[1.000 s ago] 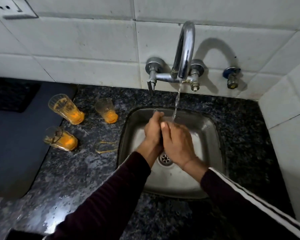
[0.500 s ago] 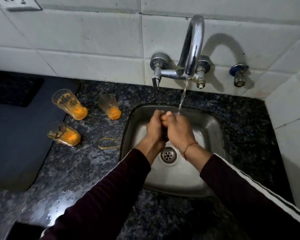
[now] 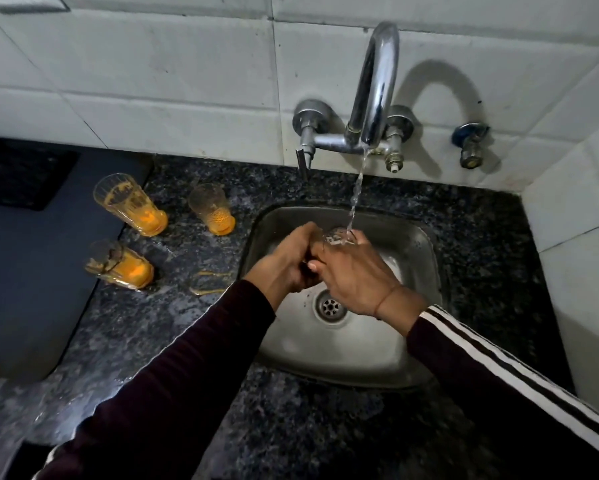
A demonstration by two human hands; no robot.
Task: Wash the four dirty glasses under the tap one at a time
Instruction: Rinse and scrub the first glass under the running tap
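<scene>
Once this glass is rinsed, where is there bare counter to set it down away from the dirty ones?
Bare counter lies right of the sink, up to the tiled side wall, and along the front edge below the sink. Left of the sink is crowded: three dirty glasses and orange spill rings. Both hands hold the glass under the tap.
</scene>
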